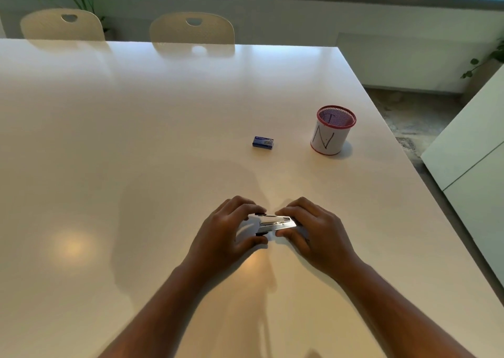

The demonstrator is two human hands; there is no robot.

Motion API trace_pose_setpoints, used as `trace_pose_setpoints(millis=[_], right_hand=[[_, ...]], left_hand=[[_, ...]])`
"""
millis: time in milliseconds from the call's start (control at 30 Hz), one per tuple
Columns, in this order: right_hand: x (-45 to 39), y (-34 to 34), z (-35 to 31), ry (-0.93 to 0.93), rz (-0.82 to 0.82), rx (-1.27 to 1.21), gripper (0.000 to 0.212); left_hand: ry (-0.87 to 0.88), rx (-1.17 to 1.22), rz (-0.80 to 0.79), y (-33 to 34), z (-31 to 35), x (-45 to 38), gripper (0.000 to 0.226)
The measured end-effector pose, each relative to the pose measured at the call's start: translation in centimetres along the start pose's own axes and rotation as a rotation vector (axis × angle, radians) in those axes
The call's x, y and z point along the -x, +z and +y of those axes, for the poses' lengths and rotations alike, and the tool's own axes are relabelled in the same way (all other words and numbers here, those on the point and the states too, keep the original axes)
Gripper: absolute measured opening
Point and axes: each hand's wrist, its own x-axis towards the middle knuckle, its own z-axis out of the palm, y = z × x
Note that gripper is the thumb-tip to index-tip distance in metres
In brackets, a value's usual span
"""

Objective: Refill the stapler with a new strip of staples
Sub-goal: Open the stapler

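Observation:
A small metal stapler (275, 223) with black ends lies near the front of the white table (136, 139), its silver channel facing up. My left hand (229, 229) grips its left end, fingers curled over the top. My right hand (313, 226) holds its right end between thumb and fingers. A small blue box of staples (263, 142) lies shut farther back on the table, apart from both hands. Whether any staples sit in the channel is too small to tell.
A red mesh pen cup (333, 130) wrapped in white paper marked "N" stands right of the blue box. Two cream chairs (192, 28) are at the far side. The table's right edge (409, 166) drops to the floor beside a white cabinet (474, 161).

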Motion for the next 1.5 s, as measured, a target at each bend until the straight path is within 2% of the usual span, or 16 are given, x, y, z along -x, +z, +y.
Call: trace_pose_setpoints(millis=[100, 267, 433, 533, 667, 800, 933, 1067, 1167, 1333, 1500], right_hand=[[-0.02, -0.03, -0.07, 0.006, 0.000, -0.002, 0.033], [-0.08, 0.08, -0.10, -0.021, -0.013, 0.017, 0.026], [-0.08, 0.03, -0.21, -0.002, 0.007, -0.011, 0.037], [-0.03, 0.09, -0.28, -0.021, -0.001, 0.004, 0.036], [-0.08, 0.15, -0.12, 0.001, 0.002, 0.002, 0.030], [-0.08, 0.24, -0.10, -0.016, -0.021, 0.031, 0.021], [-0.16, 0.08, -0.18, -0.002, -0.024, 0.017, 0.024], [-0.12, 0.17, -0.09, -0.010, -0.043, 0.039, 0.021], [-0.15, 0.08, -0.10, 0.005, -0.031, 0.004, 0.023], [-0.41, -0.06, -0.02, 0.093, 0.022, -0.133, 0.025], [-0.74, -0.21, 0.67, 0.210, 0.037, -0.207, 0.026]], left_hand=[[-0.006, 0.014, 0.001, 0.02, -0.12, 0.08, 0.048], [-0.001, -0.026, 0.025, 0.40, -0.52, 0.13, 0.030], [0.001, -0.003, 0.025, 0.34, -0.37, 0.23, 0.033], [-0.013, -0.024, 0.031, 0.31, -0.35, 0.29, 0.028], [-0.007, -0.027, 0.023, 0.29, -0.43, 0.17, 0.037], [-0.022, -0.044, 0.027, 0.30, -0.56, 0.21, 0.031], [-0.009, -0.046, 0.007, 0.21, -0.59, 0.10, 0.042], [-0.021, -0.074, 0.009, 0.29, -0.34, 0.11, 0.036], [-0.010, -0.056, -0.012, 0.27, -0.48, 0.01, 0.048], [-0.060, -0.089, -0.063, 0.45, -0.60, 0.49, 0.086], [-0.073, -0.016, -0.026, 0.31, -0.96, 0.31, 0.078]])
